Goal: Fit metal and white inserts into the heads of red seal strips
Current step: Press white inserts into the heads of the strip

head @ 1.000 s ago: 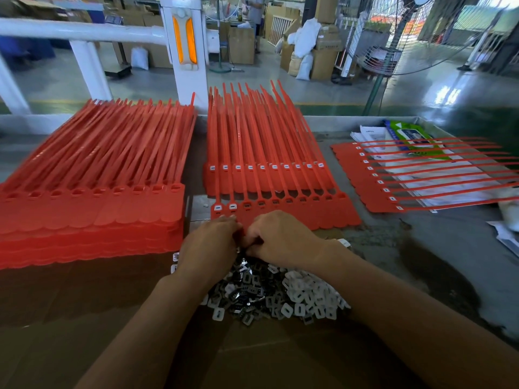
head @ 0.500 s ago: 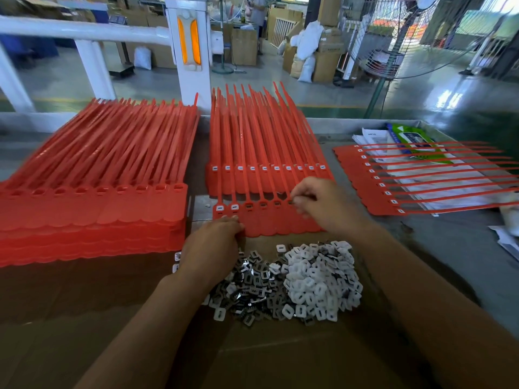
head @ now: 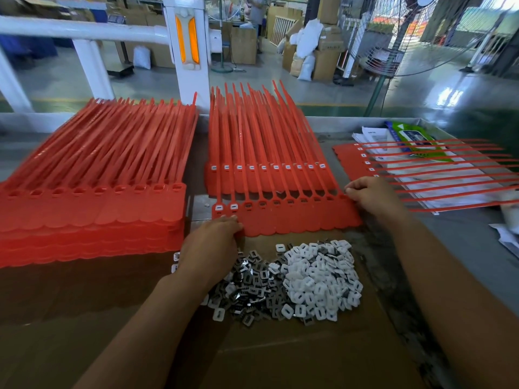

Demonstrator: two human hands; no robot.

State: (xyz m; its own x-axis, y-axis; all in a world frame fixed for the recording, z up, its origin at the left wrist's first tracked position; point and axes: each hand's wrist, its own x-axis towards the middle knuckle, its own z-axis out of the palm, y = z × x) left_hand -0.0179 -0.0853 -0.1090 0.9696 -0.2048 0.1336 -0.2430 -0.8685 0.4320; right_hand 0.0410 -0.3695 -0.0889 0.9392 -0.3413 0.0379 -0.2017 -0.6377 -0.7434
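A front sheet of red seal strips (head: 295,220) lies on the table, heads towards me. Its two leftmost heads hold white inserts, and several heads beside them show dark metal ones. My left hand (head: 210,245) rests with its fingertips on the sheet's lower left corner. My right hand (head: 373,197) is at the sheet's rightmost head, thumb and fingers pinched together on a small insert that I can barely see. Just in front of the sheet lie a pile of metal inserts (head: 247,290) and a pile of white inserts (head: 317,279).
Behind the front sheet lies a red sheet (head: 266,178) with white inserts fitted. A tall stack of red strips (head: 92,203) fills the left. Another red sheet (head: 421,169) lies on papers at the right. Brown cardboard (head: 280,355) covers the near table.
My right hand has left the insert piles and moved up and right along the front sheet to its rightmost head. My left hand has stayed at the sheet's lower left corner.
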